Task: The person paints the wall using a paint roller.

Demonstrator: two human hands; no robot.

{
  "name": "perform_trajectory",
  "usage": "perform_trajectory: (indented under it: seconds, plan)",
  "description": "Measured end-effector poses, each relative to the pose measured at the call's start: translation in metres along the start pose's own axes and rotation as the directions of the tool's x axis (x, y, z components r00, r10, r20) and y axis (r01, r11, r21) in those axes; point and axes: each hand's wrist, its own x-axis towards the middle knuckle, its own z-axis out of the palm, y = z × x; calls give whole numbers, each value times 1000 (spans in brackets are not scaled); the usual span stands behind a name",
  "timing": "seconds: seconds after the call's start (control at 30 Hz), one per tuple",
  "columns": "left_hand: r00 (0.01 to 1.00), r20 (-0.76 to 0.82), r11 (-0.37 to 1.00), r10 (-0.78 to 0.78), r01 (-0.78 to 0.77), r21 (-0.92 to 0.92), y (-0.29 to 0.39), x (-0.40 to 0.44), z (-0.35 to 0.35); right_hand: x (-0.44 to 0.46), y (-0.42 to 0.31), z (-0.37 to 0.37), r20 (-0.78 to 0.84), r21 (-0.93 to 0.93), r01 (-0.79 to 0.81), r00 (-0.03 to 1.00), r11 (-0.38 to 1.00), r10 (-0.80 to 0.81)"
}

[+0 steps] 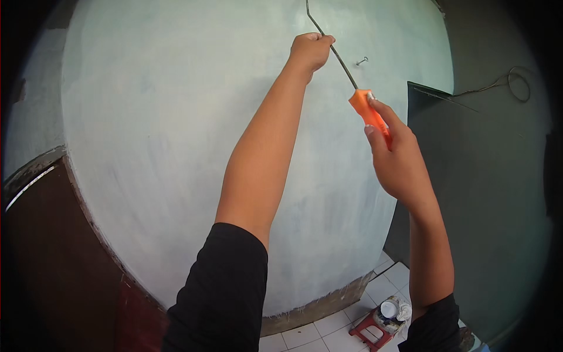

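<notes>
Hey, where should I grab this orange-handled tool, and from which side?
I'd take the orange handle from its lower end with the right hand, since it is thicker than the rod and its flared top should help stop slipping. The left hand can steady the thin metal rod from the left, along the straight stretch between bend and handle.

The right hand point(402, 161) wraps the orange handle point(373, 115); the left hand point(311, 51) closes above it, hidden fingers apparently curled.
</notes>
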Motion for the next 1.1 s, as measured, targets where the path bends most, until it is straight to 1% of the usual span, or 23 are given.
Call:
perform_trajectory:
  seconds: [0.03,0.07,0.1,0.13,0.2,0.23,0.27,0.33,0.37,0.4,0.43,0.5,0.53,0.57,0.63,0.7,0.77,0.83,0.9,0.97,1.0,1.07,1.1]
  plan:
    - [999,41,1000,0,0,5,-8,-2,1,-4,8,1,2,-4,-5,1000,1000,5]
    - [996,84,1000,0,-1,11,-16,-6,3,-14,24,6,-29,28,82,996,996,-81]
    - [996,84,999,35,-36,17,-31,-20,5,-27,37,10,-63,57,173,984,983,-169]
    - [994,83,997,74,-77,24,-48,-42,7,-48,45,14,-37,102,135,991,986,-132]
    - [988,52,983,148,-152,99,-81,-102,9,-103,62,18,65,39,-15,998,999,13]
    - [989,81,992,120,-117,-46,-101,-137,10,-135,70,25,84,61,-69,994,996,63]
    - [984,174,989,24,1,-145,-127,-169,9,-169,86,34,102,43,-78,992,996,73]
    - [974,223,998,30,-16,-62,-164,-244,6,-236,103,46,190,80,-250,954,965,232]
    - [962,262,989,-80,110,-101,-171,-275,5,-268,112,54,188,70,-247,955,967,230]
    - [957,256,970,-134,180,-163,-184,-300,3,-288,117,61,185,64,-246,955,967,230]
    - [955,262,969,-140,187,-164,-183,-308,4,-293,117,62,185,61,-254,953,965,239]
    - [970,193,983,-146,164,-85,-177,-322,0,-303,114,65,164,36,-160,975,986,152]
    - [982,165,995,-88,93,-23,-169,-315,-1,-296,110,63,168,44,-196,968,980,186]
    - [983,155,995,-95,99,-22,-163,-303,-2,-284,107,59,179,43,-194,967,980,183]
    - [989,141,999,37,-32,-32,-151,-271,-1,-252,97,50,170,51,-232,960,971,221]
    - [987,52,986,153,-149,-70,-146,-218,4,-208,79,45,97,41,-112,989,993,108]
    - [971,-17,971,239,-239,0,-119,-161,1,-155,57,34,88,16,-65,994,998,64]
    - [983,5,980,186,-186,77,-86,-105,-10,-106,46,29,36,15,21,999,1000,-21]
    - [922,-56,910,383,-366,194,-66,-46,-18,-57,35,27,-18,10,121,993,993,-121]
    - [969,-61,965,241,-232,126,-37,-8,-23,-18,25,24,-55,-12,198,979,980,-198]
    - [969,-62,965,238,-228,133,-25,-10,-24,-13,15,20,-51,-6,198,979,980,-198]
    - [991,-83,994,103,-105,-14,-8,-17,-24,-12,-6,13,-23,-54,45,999,998,-47]
    - [992,-84,995,98,-98,-7,-15,-23,-23,-18,3,17,-17,-47,42,999,998,-43]
